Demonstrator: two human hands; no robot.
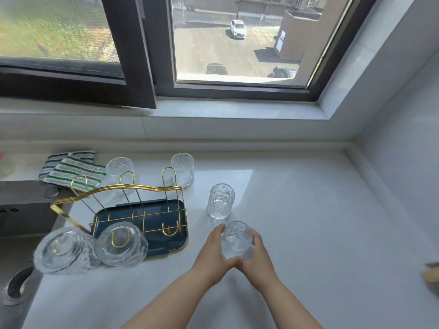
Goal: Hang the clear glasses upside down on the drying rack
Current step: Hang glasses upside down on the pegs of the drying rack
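Glass, clear and patterned: 1 upright tumbler (237,241) is cupped low in the frame's centre, on the white desk (308,222), by the left hand (213,254) and right hand (257,255), fingers wrapped around its sides. 2 glasses (95,245) are already hung upside down on the gold drying rack (142,210) at lower left. Fragile and probably slippery, it is best gripped around the body.

The glass (237,238) between my palms is clear and ridged with a cut pattern; the rack (123,188) is shiny gold wire over a glossy dark-blue tray (154,236); the counter (308,222) is smooth, polished white; the striped cloths (73,172) look nubby.
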